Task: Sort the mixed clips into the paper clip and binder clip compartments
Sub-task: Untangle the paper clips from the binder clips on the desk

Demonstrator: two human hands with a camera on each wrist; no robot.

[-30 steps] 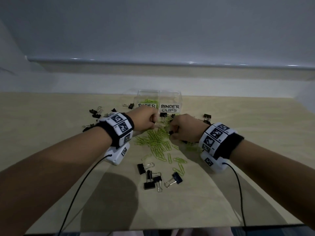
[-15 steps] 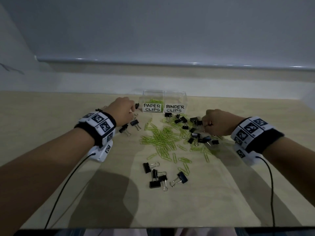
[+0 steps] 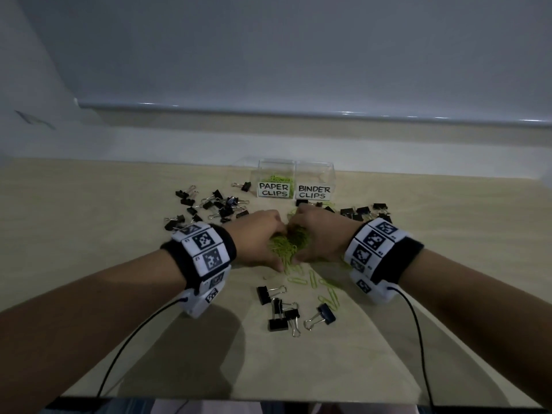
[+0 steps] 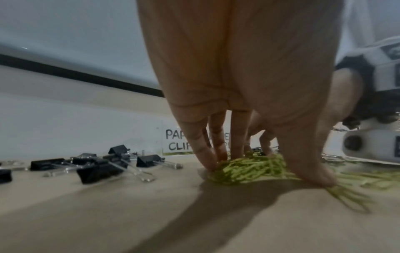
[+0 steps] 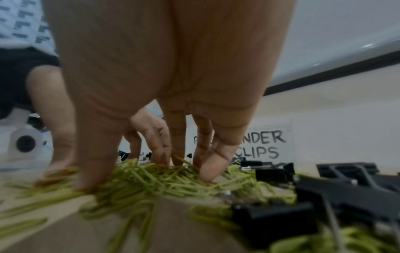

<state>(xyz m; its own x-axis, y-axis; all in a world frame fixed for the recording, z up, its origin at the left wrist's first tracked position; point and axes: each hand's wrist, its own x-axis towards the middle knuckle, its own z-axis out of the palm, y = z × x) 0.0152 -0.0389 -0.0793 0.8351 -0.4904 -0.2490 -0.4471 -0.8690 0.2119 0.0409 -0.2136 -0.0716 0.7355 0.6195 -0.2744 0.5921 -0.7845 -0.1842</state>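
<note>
A heap of green paper clips (image 3: pixel 288 245) lies mid-table. My left hand (image 3: pixel 259 234) and right hand (image 3: pixel 318 234) meet over it, cupped round it from both sides. In the left wrist view, the left hand (image 4: pixel 259 169) has fingers (image 4: pixel 207 162) and thumb closing on the heap (image 4: pixel 244 171). The right hand (image 5: pixel 151 176) digs into the paper clips (image 5: pixel 151 186) the same way. Behind stands a clear box: the PAPER CLIPS compartment (image 3: pixel 274 189) holds some green clips, the BINDER CLIPS compartment (image 3: pixel 314 192) looks bare.
Black binder clips lie in three groups: left of the hands (image 3: pixel 215 204), right of them (image 3: pixel 364 212), and near me (image 3: pixel 286 312). Loose paper clips (image 3: pixel 325 291) trail toward me. A wall ledge (image 3: pixel 298 115) runs behind the box. Wrist cables hang off the front edge.
Half a second ago my hands were apart, each at a side group of binder clips. Both have swung in to the centre and closed round the paper clip heap.
</note>
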